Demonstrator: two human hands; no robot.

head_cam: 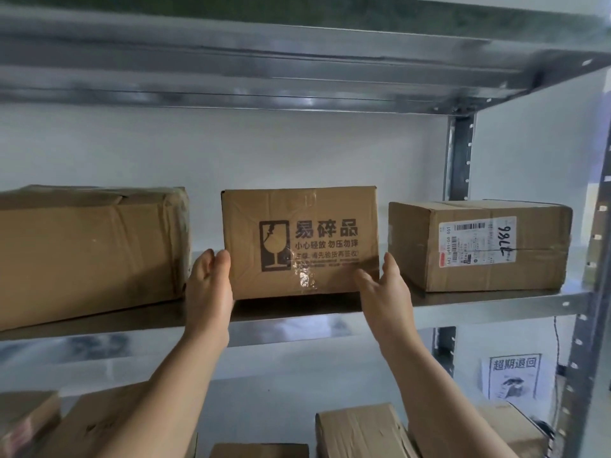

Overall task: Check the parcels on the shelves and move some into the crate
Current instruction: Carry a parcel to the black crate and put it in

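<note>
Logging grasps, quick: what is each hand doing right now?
Left hand: open, straight fingers pressing brown cardboard fragile-marked box, left side.
Right hand: open, fingers on its right side, thumb in front.

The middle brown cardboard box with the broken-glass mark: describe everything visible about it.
The brown cardboard box stands upright on the grey metal shelf, between a larger crumpled carton and a carton with a white shipping label, touching neither. Its creased front bears a black broken-glass symbol, black Chinese text and shiny clear tape. The left hand presses flat against its left side; the right hand touches its lower right corner, thumb on the front.
</note>
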